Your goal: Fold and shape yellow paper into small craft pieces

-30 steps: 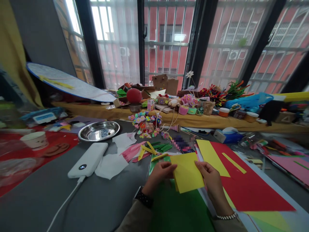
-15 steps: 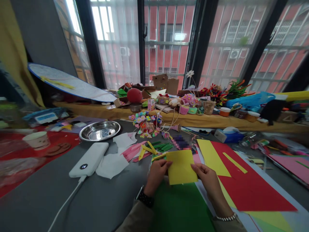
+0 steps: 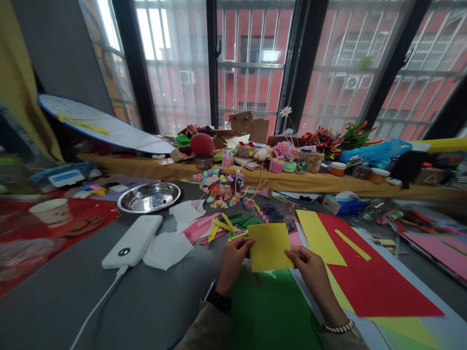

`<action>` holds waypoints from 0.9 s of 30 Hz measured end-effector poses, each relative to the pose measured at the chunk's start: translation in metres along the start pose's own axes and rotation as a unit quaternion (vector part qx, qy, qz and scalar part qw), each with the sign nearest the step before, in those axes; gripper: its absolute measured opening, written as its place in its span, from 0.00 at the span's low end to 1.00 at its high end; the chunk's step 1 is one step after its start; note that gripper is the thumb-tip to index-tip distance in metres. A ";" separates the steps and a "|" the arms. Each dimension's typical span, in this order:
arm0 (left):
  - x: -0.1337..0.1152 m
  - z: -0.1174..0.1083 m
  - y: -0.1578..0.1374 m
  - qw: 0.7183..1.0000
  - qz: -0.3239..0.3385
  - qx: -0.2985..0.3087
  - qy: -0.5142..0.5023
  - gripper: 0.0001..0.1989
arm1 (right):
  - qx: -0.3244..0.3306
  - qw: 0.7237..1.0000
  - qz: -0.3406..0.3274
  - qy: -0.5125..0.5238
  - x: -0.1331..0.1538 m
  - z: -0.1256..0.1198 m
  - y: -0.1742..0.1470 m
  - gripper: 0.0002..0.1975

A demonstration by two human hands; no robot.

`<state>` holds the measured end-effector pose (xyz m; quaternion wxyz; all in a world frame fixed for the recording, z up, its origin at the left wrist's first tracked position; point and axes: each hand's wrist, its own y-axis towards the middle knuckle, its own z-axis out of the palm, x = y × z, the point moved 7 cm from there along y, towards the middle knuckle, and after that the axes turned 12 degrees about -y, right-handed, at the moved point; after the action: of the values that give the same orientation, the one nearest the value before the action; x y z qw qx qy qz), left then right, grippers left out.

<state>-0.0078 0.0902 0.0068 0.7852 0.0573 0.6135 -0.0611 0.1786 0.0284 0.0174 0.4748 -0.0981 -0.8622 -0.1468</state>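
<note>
A smooth dark-green rectangular sheet [image 3: 272, 313] lay nearest on the grey desk [image 3: 171, 306]. Above it, clear of the surface, a square sheet of bright yellow paper [image 3: 270, 247] was held up by both bare hands: the left hand [image 3: 232, 260] pinched its left edge, the right hand [image 3: 310, 270] its right edge near the lower corner. With the pinches at uneven heights, an unequal pull could probably have creased or torn it; a loosened fingertip grasp could have let it drop. Just beyond lay loose green strips [image 3: 249, 222] and yellow strips [image 3: 228, 223], which a forward sweep might have scattered. Well to the left, a wide elbow swing could have snagged the white cable [image 3: 98, 302] and dragged the white plastic power bank [image 3: 136, 238] towards a shiny round metal dish [image 3: 146, 198].
</note>
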 end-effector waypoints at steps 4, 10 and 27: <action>0.007 0.005 0.000 0.999 -0.031 0.036 0.014 0.13 | -0.031 0.999 0.004 -0.008 0.004 -0.007 -0.002 0.13; -0.004 0.002 -0.002 0.997 0.024 0.004 0.068 0.14 | 0.050 0.994 0.031 0.093 -0.001 0.007 0.000 0.14; 0.006 0.010 -0.001 0.999 -0.021 0.041 0.000 0.10 | 0.000 0.997 0.008 0.082 -0.003 0.004 0.002 0.14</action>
<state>0.0034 0.0869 0.0036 0.7805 0.0767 0.6118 -0.1032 0.1778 0.0315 0.0132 0.5453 -0.0930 -0.8194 -0.1502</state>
